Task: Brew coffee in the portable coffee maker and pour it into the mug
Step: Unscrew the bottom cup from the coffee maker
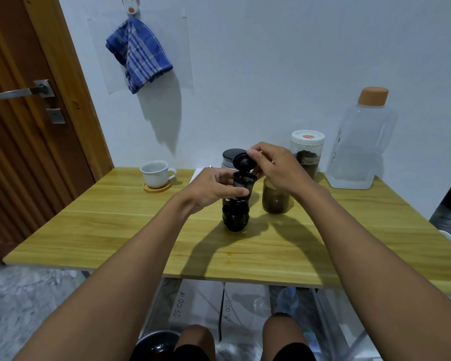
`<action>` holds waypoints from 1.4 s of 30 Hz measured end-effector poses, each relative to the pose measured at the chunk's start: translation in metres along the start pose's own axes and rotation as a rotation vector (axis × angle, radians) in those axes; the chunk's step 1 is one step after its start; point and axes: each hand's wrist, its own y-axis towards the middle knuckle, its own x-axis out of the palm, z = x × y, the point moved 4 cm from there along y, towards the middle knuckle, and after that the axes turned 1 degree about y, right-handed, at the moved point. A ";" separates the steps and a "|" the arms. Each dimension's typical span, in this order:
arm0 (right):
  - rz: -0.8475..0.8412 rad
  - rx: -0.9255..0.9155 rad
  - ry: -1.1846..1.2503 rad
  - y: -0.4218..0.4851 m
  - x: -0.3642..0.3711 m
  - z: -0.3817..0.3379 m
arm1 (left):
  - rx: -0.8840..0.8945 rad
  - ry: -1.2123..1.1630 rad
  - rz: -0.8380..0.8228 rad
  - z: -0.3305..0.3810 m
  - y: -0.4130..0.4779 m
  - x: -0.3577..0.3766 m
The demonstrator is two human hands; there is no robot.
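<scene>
Head view looks down over two bare forearms meeting above a yellow wood-grain table [115, 225]. One portable coffee maker [236, 217], black and cylindrical, stands upright near the middle of the table. The left hand [214, 190] is wrapped around a small filter basket [242, 184] seated at the top of the maker, fingers closed on its side. The right hand [276, 165] pinches the basket's round hinged lid [243, 162] between thumb and fingertips, tipped up and open.

One white mug [156, 173] sits on one round wooden coaster [157, 188] at the far left of the table, well apart from the maker. Just beside the maker on the right stands one smoky translucent cup [275, 199]. Behind it are two jars: one with a black lid [232, 158], partly hidden by the hands, and one with a white lid [307, 152] holding dark grounds. One large clear bottle with an orange cap [362, 142] stands at the far right.

Beyond the table is a pale wall, with one blue checked cloth [138, 56] hanging from a hook, and a brown wooden door [24, 126] with a metal lever handle on the left. Boxes lie under the table.
</scene>
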 end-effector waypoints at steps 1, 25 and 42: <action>0.002 0.022 0.005 0.002 -0.001 0.000 | 0.001 -0.009 -0.013 -0.001 0.000 0.003; 0.088 0.461 0.027 -0.074 -0.016 0.099 | -0.132 0.299 0.020 -0.067 0.022 0.100; 0.112 0.488 0.136 -0.084 -0.005 0.117 | -0.183 0.360 0.081 -0.077 0.028 0.105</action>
